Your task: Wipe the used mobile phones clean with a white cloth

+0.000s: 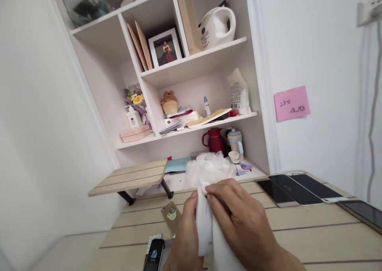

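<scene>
While white material stands between them, left hand clasping it, right hand pinching its top

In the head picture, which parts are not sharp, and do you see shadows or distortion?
Head view: the glass vessel near the top edge looks soft; the shelf unit appears tilted; the cord has faint shadows beside it on the bright wall; the white material between the left hand and right hand shows little texture.
</scene>
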Tool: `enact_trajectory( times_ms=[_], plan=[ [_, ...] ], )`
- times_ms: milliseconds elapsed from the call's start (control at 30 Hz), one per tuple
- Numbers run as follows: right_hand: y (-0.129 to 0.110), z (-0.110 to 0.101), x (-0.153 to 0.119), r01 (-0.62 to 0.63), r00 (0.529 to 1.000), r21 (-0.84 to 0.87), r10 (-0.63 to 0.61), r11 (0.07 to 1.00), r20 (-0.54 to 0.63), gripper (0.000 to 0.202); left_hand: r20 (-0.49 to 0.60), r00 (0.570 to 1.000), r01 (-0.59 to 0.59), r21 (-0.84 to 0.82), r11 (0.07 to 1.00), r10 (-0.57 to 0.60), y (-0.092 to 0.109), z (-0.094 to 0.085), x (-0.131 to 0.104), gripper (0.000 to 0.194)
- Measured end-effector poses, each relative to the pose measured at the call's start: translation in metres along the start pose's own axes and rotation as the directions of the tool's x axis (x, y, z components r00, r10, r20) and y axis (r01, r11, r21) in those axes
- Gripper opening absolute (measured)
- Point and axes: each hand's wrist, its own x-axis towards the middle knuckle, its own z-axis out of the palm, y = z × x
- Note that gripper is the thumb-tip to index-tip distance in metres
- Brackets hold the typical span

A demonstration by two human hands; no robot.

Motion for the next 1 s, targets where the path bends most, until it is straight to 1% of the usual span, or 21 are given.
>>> enact_trajectory(
  times_ms=[67,133,167,200,267,333,400,433,500,567,633,733,800,833,867,967,1000],
  plan=[
    [-0.008,0.007,-0.005,0.073,0.994,0.053,-0.077,0.996,0.072,0.021,-0.072,0.997,-0.014,0.023,1.000,0.016,0.003,-0.004,0.000,0.026],
    [-0.013,0.011,-0.008,0.152,0.976,0.108,-0.167,0.983,0.143,0.024,-0.124,0.992,0.010,0.041,0.999,-0.005,0.006,-0.008,0.000,0.024],
    [-0.015,0.011,-0.008,0.170,0.970,0.125,-0.188,0.977,0.155,0.025,-0.138,0.990,0.012,0.045,0.999,-0.005,0.007,-0.009,0.000,0.025],
    [-0.014,0.010,-0.008,0.165,0.972,0.131,-0.184,0.978,0.147,0.025,-0.137,0.991,-0.001,0.045,0.999,0.007,0.007,-0.010,0.000,0.027],
    [-0.009,0.004,-0.005,0.099,0.990,0.110,-0.109,0.989,0.088,0.022,-0.088,0.996,-0.021,0.045,0.999,0.025,0.004,-0.008,0.001,0.032],
    [-0.003,-0.002,-0.001,0.026,0.999,0.073,-0.027,0.997,0.020,0.019,0.011,1.000,0.012,0.059,0.998,-0.012,0.000,-0.006,0.001,0.040],
    [0.001,-0.005,0.001,-0.007,1.000,0.056,0.006,0.998,0.013,0.018,0.080,0.995,0.059,0.063,0.996,-0.064,-0.003,-0.004,0.001,0.045],
    [0.001,-0.005,0.001,-0.002,0.999,0.066,-0.001,0.998,0.046,0.019,0.087,0.994,0.061,0.052,0.997,-0.065,-0.002,-0.003,0.001,0.045],
    [-0.002,-0.003,-0.002,0.030,0.985,0.115,-0.049,0.993,0.166,0.023,0.059,0.998,0.033,0.008,0.999,-0.034,0.001,-0.003,0.000,0.040],
    [-0.008,0.001,-0.005,0.062,0.946,0.164,-0.111,0.985,0.306,0.027,0.015,1.000,0.018,-0.014,1.000,-0.018,0.008,-0.004,-0.001,0.038],
    [-0.013,0.001,-0.007,0.081,0.898,0.191,-0.155,0.978,0.412,0.029,-0.016,0.999,0.036,-0.020,0.999,-0.036,0.014,-0.004,-0.003,0.041],
    [-0.016,-0.004,-0.005,0.070,0.844,0.206,-0.168,0.976,0.510,0.026,-0.013,0.998,0.056,-0.054,0.997,-0.057,0.018,-0.003,-0.004,0.041],
    [-0.014,-0.007,-0.003,0.051,0.830,0.223,-0.165,0.974,0.533,0.025,0.011,0.998,0.062,-0.083,0.995,-0.061,0.016,-0.001,-0.003,0.043],
    [-0.011,-0.008,-0.002,0.037,0.838,0.227,-0.154,0.973,0.524,0.025,0.022,0.998,0.056,-0.100,0.993,-0.054,0.014,0.000,-0.003,0.045],
    [-0.008,-0.008,-0.001,0.025,0.858,0.229,-0.138,0.973,0.495,0.024,0.033,0.998,0.050,-0.118,0.992,-0.046,0.011,0.002,-0.002,0.046],
    [0.003,-0.006,0.000,-0.024,0.948,0.197,-0.041,0.980,0.317,0.021,0.065,0.995,0.086,-0.150,0.985,-0.077,0.003,0.005,0.000,0.050],
    [0.006,-0.006,0.000,-0.043,0.965,0.182,-0.007,0.982,0.264,0.020,0.076,0.993,0.106,-0.150,0.983,-0.096,0.001,0.005,0.000,0.050]
  ],
)
